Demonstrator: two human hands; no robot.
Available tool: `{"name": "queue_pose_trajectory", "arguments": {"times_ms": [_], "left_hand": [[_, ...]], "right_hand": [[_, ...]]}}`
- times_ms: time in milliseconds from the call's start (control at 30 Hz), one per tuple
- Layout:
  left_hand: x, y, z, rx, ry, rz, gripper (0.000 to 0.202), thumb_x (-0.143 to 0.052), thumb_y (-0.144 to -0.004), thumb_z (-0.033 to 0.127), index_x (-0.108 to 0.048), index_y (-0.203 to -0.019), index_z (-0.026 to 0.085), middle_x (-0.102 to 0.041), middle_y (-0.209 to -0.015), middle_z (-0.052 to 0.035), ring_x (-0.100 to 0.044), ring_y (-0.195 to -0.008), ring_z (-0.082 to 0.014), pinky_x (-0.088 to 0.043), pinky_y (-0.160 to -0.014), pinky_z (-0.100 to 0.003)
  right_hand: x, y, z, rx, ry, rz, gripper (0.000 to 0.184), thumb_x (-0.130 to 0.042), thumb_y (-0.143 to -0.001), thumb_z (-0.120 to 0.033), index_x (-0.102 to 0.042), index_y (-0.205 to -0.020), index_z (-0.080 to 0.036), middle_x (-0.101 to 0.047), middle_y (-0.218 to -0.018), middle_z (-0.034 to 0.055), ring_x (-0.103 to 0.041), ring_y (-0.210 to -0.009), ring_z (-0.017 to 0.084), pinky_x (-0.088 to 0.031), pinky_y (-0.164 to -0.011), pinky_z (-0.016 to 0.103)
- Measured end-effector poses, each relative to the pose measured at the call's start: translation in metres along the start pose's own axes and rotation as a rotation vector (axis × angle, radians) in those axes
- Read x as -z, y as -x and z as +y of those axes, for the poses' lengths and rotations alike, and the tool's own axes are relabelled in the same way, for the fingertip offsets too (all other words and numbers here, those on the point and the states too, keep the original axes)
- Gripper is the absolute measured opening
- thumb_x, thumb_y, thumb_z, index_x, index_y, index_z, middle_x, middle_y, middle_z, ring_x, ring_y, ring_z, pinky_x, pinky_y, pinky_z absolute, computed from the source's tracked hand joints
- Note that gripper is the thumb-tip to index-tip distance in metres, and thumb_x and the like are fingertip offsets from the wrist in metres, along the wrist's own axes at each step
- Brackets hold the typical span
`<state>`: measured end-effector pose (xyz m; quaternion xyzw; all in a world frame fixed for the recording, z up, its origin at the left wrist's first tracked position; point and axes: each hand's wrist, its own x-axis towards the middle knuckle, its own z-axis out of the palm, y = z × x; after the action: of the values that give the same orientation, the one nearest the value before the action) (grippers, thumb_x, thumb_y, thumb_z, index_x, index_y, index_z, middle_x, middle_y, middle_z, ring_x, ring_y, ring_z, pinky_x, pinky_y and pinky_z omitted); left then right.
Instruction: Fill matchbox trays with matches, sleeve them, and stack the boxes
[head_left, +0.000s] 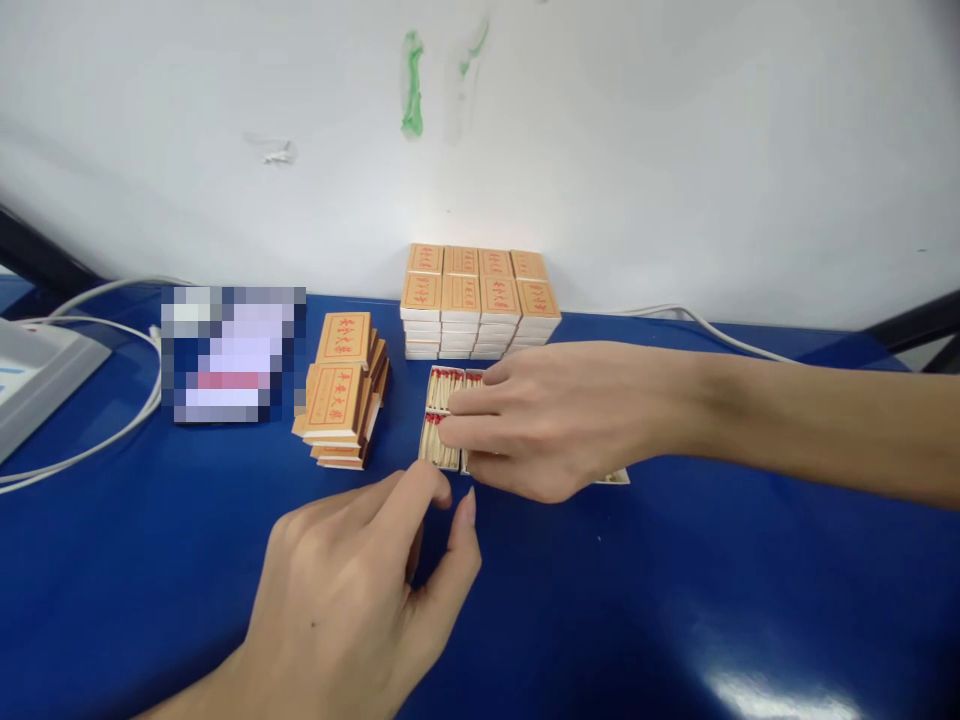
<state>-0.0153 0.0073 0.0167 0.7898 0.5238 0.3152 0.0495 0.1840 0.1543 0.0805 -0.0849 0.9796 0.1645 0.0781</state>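
Small open matchbox trays (439,442) filled with red-tipped matches stand side by side on the blue table. My right hand (547,420) lies palm down over them with its fingers stretched out to the left, covering most of the trays. Its fingertips are at the left-hand trays, and whether they press on them I cannot tell. Just in front of the trays is my left hand (367,570), its thumb and index finger apart with nothing between them; its other fingers are curled and partly hidden. To its upper left leans an uneven pile of orange matchbox sleeves (337,395).
A neat block of stacked matchboxes (480,300) stands against the white wall (660,150). On the left are a pixelated flat object (240,350), white cables (154,370) and a grey-white device (45,370). Another cable (712,330) runs along the wall at right.
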Motion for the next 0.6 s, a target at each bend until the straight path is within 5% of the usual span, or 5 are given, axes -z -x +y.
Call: {"name": "queue_pose_trajectory", "arguments": {"times_ms": [233,367,467,600], "left_hand": [[0.001,-0.001,0.0,0.002,-0.002,0.003,0.017,-0.065,-0.111,0.02,-0.067,-0.094,0.023,-0.042,-0.06,0.0121,-0.045,-0.042,-0.0097,-0.037,-0.046,-0.03],[0.002,-0.001,0.0,-0.002,-0.009,0.012,0.018,-0.065,-0.11,0.021,-0.067,-0.092,0.024,-0.04,-0.059,0.0124,-0.043,-0.041,-0.0095,-0.036,-0.045,-0.029],[0.002,0.0,0.001,0.006,-0.006,0.017,0.019,-0.066,-0.11,0.022,-0.066,-0.091,0.023,-0.04,-0.059,0.0125,-0.043,-0.041,-0.0092,-0.036,-0.046,-0.029],[0.002,0.0,0.001,0.006,0.003,0.017,0.016,-0.067,-0.112,0.023,-0.067,-0.095,0.023,-0.042,-0.06,0.0128,-0.043,-0.042,-0.0091,-0.037,-0.046,-0.029]], "right_hand": [[-0.008,0.006,0.009,0.149,0.062,0.063,0.038,-0.052,-0.117,-0.004,-0.082,-0.1,-0.02,-0.073,-0.108,0.0031,-0.057,-0.073,0.016,-0.047,-0.058,0.04],[-0.012,0.015,0.014,0.198,0.099,0.187,0.031,-0.061,-0.118,-0.011,-0.074,-0.091,-0.02,-0.06,-0.091,-0.0004,-0.049,-0.067,0.016,-0.043,-0.057,0.038],[-0.01,0.026,0.015,0.146,0.097,0.245,0.037,-0.054,-0.121,-0.011,-0.07,-0.088,-0.02,-0.053,-0.085,-0.0014,-0.046,-0.067,0.018,-0.041,-0.058,0.04],[-0.005,0.05,0.013,0.011,0.061,0.257,0.033,-0.049,-0.121,-0.008,-0.074,-0.103,-0.017,-0.061,-0.096,0.0029,-0.056,-0.078,0.02,-0.047,-0.069,0.04]]}}
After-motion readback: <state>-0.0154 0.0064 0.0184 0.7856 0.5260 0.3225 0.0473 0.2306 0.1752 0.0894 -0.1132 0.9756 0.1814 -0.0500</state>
